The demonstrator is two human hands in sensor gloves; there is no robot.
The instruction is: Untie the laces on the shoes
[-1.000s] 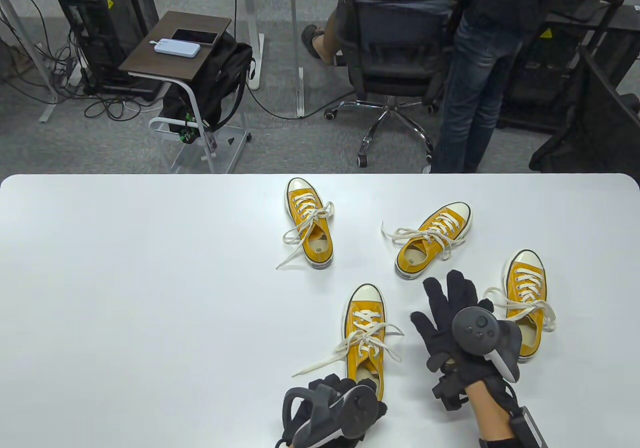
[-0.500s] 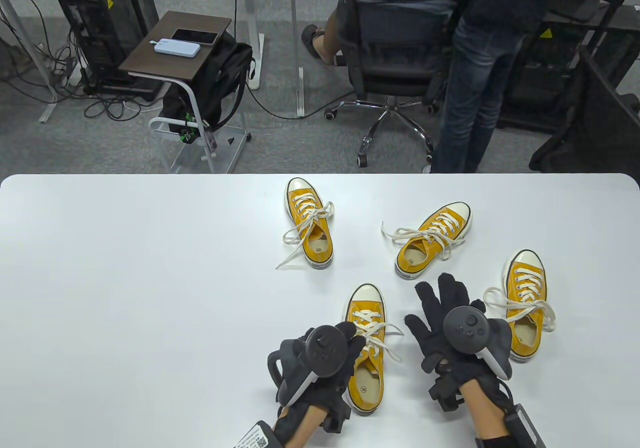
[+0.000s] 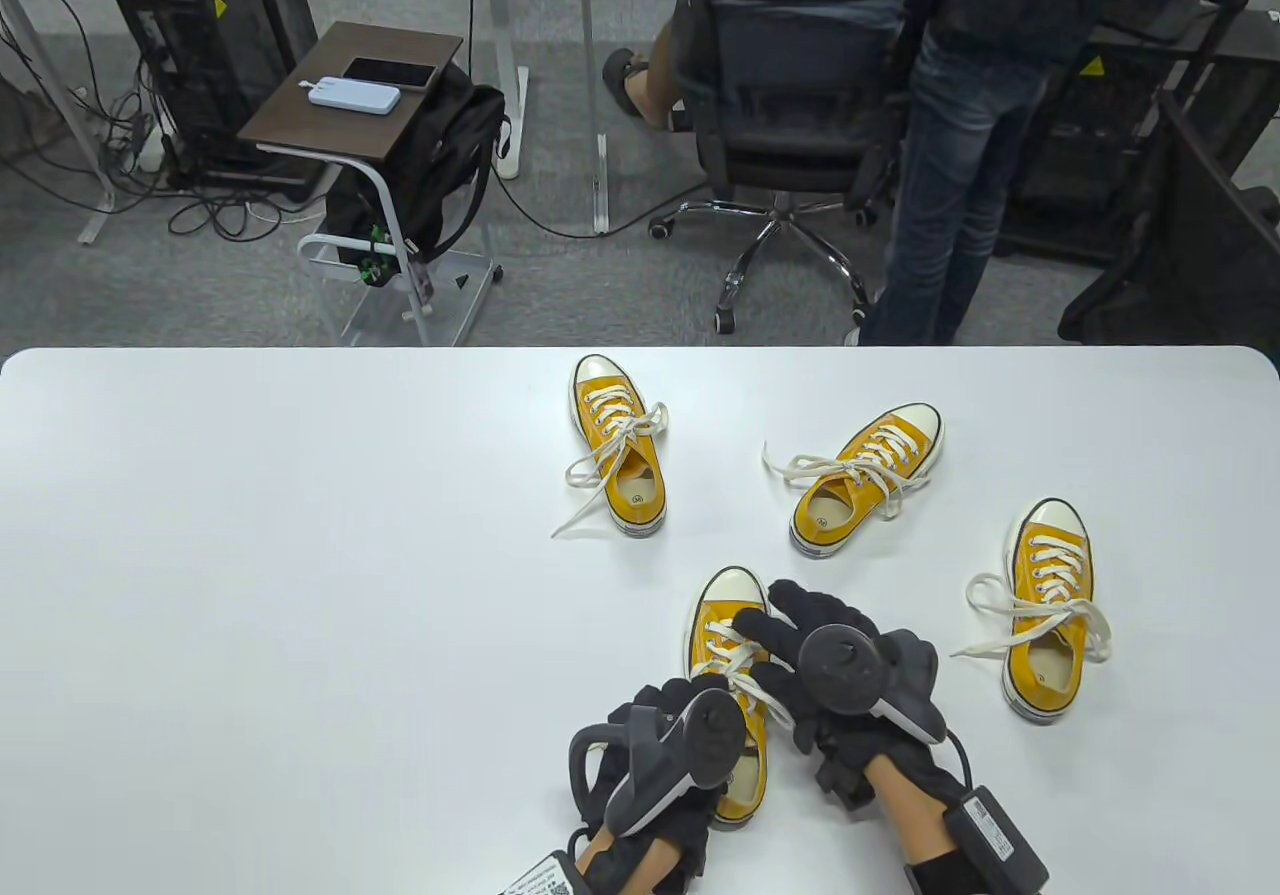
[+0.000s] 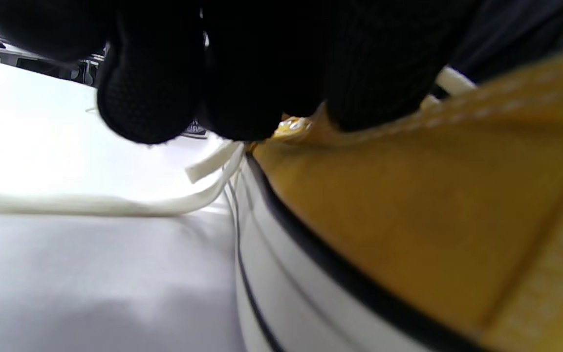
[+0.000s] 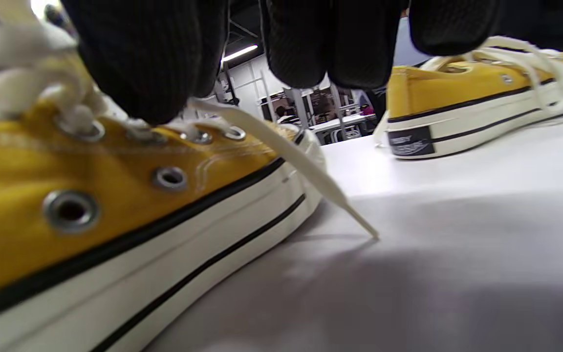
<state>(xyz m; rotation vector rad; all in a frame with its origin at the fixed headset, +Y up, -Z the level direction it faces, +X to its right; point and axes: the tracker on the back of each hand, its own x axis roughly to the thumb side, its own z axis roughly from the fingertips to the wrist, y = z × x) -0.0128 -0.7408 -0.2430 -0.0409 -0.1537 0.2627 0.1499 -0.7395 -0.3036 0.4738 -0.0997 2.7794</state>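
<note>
I am in an office: a rolling chair (image 3: 790, 125), a computer tower (image 3: 215, 35) with wires, and grey carpet (image 3: 560, 285).

Both hands (image 3: 760, 705) on nearest shoe (image 3: 728, 625)

Beyond white table (image 3: 250, 585): side table (image 3: 350, 85) bearing phone (image 3: 390, 72), power bank (image 3: 354, 95); office chair (image 3: 790, 135).

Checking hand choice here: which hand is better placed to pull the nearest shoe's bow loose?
Probably the right hand: its fingers lie over the laces of the nearest shoe. The left hand sits at the heel.
</note>
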